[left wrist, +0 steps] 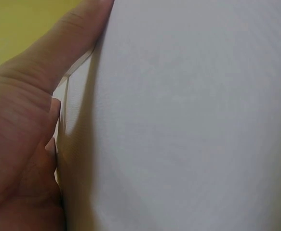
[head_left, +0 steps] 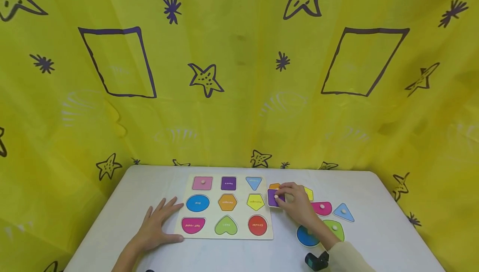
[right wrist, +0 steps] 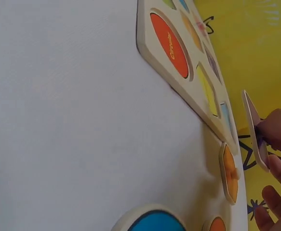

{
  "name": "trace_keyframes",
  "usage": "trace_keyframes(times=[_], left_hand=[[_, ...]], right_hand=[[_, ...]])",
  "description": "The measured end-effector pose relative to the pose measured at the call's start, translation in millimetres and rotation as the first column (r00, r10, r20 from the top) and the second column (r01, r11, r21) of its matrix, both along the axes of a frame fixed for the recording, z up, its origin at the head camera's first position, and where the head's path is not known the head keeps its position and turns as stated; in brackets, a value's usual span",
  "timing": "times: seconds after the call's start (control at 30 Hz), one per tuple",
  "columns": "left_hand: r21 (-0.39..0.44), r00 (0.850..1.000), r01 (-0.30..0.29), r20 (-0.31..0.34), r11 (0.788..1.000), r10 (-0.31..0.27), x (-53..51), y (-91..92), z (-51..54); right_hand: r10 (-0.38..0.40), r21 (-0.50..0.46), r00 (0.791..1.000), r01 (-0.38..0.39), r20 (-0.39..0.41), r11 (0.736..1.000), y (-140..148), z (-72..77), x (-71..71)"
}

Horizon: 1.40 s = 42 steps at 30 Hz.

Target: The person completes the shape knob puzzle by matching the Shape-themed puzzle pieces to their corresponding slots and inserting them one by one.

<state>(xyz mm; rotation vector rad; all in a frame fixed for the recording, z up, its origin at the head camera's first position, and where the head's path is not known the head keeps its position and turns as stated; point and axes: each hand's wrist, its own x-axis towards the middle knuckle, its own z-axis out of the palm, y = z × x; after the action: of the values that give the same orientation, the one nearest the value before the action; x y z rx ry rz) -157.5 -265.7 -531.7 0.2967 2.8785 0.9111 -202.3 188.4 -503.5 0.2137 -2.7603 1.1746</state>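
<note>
My right hand (head_left: pixel 297 205) pinches the small knob of a purple square puzzle piece (head_left: pixel 271 200). The piece is held up off the table just beyond the board's right edge; the right wrist view shows this square piece (right wrist: pixel 254 130) edge-on, tilted. A cream shape puzzle board (head_left: pixel 241 213) lies flat, with printed recesses including a purple "Square" one (head_left: pixel 228 185). In its top left corner sits a pink rectangle piece (head_left: pixel 196 184) with a knob. My left hand (head_left: pixel 155 228), fingers spread, rests at the board's left edge; its thumb (left wrist: pixel 58 43) fills part of the left wrist view.
Right of the board lie loose knobbed pieces: orange hexagon (head_left: pixel 274 186), yellow piece (head_left: pixel 309 194), pink half round (head_left: pixel 319 208), light blue triangle (head_left: pixel 346 214), green heart (head_left: pixel 338 231) and blue oval (head_left: pixel 304 238). A small black device (head_left: pixel 317 261) is by the right wrist. Yellow curtain (head_left: pixel 239 118) surrounds the table.
</note>
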Motion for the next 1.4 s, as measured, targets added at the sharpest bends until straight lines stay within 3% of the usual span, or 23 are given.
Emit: trace_keyframes(times=[0.67,0.9,1.4], left_hand=[[0.01,0.999,-0.009,0.046,1.0,0.009,8.6,1.7,-7.6],[0.007,1.0,-0.004,0.03,1.0,0.004,7.3,1.1,-9.4],[-0.001,1.0,0.003,-0.018,1.0,-0.003,-0.4,-0.4,-2.6]], right_hand=[[0.045,-0.174,0.999,-0.044,0.006,0.984,-59,-10.7,-34.3],[0.091,-0.159,0.995,-0.096,-0.035,0.983,-82,-11.7,-44.9],[0.105,-0.13,0.993,-0.111,-0.052,0.985,-122,-17.8,-74.0]])
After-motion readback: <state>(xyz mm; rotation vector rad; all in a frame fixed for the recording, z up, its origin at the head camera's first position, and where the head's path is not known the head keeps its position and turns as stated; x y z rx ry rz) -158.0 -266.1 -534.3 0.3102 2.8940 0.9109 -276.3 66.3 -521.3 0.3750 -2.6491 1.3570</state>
